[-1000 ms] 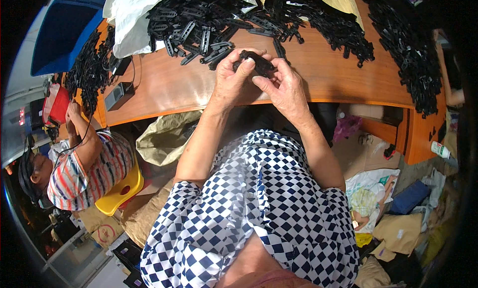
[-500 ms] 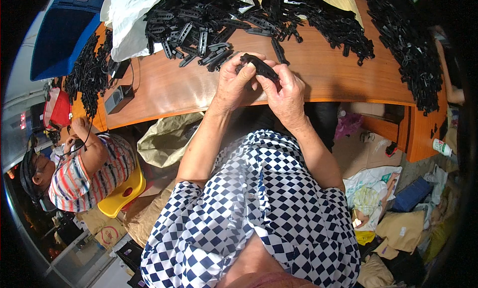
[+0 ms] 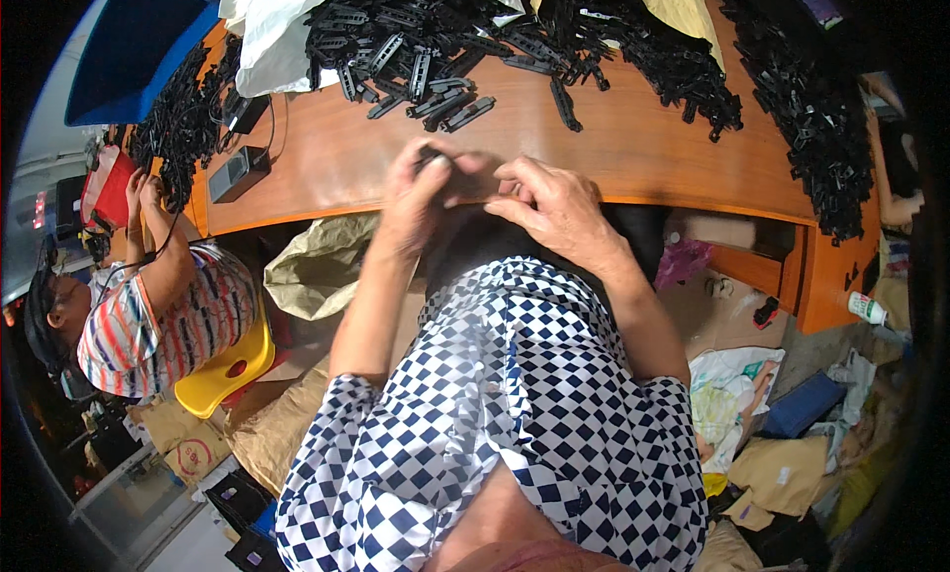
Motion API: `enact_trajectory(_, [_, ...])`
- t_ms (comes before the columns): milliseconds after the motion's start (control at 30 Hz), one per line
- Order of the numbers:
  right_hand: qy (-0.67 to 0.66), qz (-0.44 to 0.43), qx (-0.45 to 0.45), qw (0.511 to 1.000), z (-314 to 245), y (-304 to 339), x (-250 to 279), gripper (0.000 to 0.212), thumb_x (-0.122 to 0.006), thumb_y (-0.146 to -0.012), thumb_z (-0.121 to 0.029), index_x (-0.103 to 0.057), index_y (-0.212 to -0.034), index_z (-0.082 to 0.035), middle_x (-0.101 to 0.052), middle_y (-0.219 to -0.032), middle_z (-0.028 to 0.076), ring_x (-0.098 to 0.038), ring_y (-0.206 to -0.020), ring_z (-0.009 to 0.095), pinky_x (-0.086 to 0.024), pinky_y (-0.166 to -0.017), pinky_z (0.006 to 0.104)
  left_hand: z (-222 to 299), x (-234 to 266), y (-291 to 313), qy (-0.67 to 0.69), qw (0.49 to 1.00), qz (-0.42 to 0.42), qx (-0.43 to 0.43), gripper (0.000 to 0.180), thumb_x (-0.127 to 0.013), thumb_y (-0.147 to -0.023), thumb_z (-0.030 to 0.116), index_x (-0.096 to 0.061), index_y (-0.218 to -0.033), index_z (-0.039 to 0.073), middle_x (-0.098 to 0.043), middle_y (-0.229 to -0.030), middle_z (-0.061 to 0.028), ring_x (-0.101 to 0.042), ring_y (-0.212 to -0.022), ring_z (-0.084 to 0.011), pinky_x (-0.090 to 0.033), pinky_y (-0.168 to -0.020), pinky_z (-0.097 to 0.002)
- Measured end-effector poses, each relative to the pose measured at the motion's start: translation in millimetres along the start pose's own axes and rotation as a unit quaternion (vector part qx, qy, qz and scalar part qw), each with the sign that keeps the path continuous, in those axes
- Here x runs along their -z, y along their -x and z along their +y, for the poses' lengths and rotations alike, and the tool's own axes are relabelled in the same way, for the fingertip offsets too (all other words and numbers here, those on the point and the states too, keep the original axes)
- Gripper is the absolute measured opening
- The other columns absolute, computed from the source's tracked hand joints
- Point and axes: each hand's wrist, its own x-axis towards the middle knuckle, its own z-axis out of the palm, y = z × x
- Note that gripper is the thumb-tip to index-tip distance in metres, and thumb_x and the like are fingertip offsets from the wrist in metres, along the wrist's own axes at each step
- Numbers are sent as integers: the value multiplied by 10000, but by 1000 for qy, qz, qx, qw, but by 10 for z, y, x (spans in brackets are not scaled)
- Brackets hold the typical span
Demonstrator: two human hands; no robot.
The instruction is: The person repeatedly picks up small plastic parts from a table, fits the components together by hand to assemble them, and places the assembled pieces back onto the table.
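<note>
My left hand (image 3: pixel 421 191), smeared by motion, is closed round a small black plastic part (image 3: pixel 427 156) just above the table's near edge. Most of that part is hidden by the fingers. A little to the right, my right hand (image 3: pixel 554 206) has its fingers curled and the thumb close to them; whatever they may pinch is too small to make out. The two hands are apart. Beyond them lies a heap of long black plastic parts (image 3: pixel 421 72), with several loose ones at its near side. One single black part (image 3: pixel 565 105) lies by itself right of these.
The wooden table (image 3: pixel 653 156) carries more black parts (image 3: pixel 807 127) along its right and a pile (image 3: pixel 178 112) at left. A small dark box (image 3: pixel 238 174) stands near the left edge, by a blue bin (image 3: pixel 139 47). A co-worker (image 3: pixel 168 315) sits at left on a yellow stool (image 3: pixel 233 369).
My hands have parted and come nearer to me. The left one has moved left with the black part, which both hands held before. The co-worker's hands have risen.
</note>
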Motion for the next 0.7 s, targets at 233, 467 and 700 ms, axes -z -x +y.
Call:
enact_trajectory(233, [201, 147, 4, 969, 706, -273, 881, 192, -608, -861, -145, -560, -968, 7, -607, -888, 183, -623, -796, 338, -501, -672, 404, 581, 1430, 899, -693, 718, -2, 67, 288, -648, -821, 217, -597, -1028, 23, -660, -801, -131, -599, -663, -258, -464, -629, -333])
enact_trajectory(467, [357, 76, -27, 931, 946, -775, 979, 209, -580, -845, -83, -523, -1035, -16, -599, -998, 211, -603, -910, 397, -494, -750, 467, 698, 1113, 706, -814, 580, 33, 25, 300, -642, -826, 211, -597, -1072, 44, -662, -929, -160, -641, -848, -324, -501, -677, -403])
enact_trajectory(700, [391, 62, -56, 916, 1069, -808, 920, 348, -516, -816, 45, -509, -1157, -26, -558, -1187, 195, -546, -1083, 391, -471, -865, 460, 71, -516, -612, -593, 775, -134, -174, 275, -551, -912, 253, -574, -1123, 78, -637, -1009, -167, -637, -885, -347, -511, -711, -409])
